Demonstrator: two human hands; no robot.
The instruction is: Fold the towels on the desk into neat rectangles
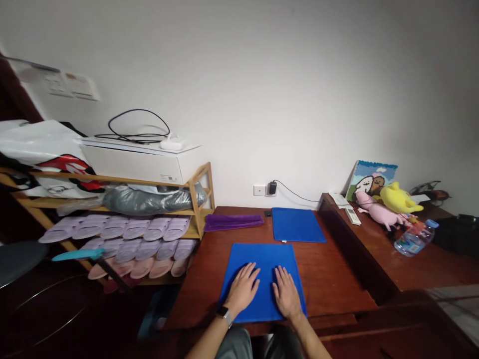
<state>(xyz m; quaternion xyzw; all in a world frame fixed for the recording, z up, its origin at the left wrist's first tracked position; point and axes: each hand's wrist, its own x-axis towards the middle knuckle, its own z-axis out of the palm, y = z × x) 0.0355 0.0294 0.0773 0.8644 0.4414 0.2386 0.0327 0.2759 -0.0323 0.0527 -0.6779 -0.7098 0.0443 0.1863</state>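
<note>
A blue cloth (265, 254) lies flat on the brown wooden table (329, 284), near its front edge. My left hand (243, 289), with a watch (224, 313) at the wrist, rests palm down on the cloth's left part, fingers spread. On the right part lies my right hand (286, 293), also flat and holding nothing. Farther back, a second blue cloth (298, 225) is spread near the wall. To its left sits a folded purple cloth (234, 222).
At left stands a wooden rack (198, 214) with slippers (145, 228) and a white box (138, 162). A higher surface (389, 264) at right holds plush toys (381, 212), a remote (353, 216) and a plastic bottle (415, 239). A charger (273, 188) is plugged into the wall.
</note>
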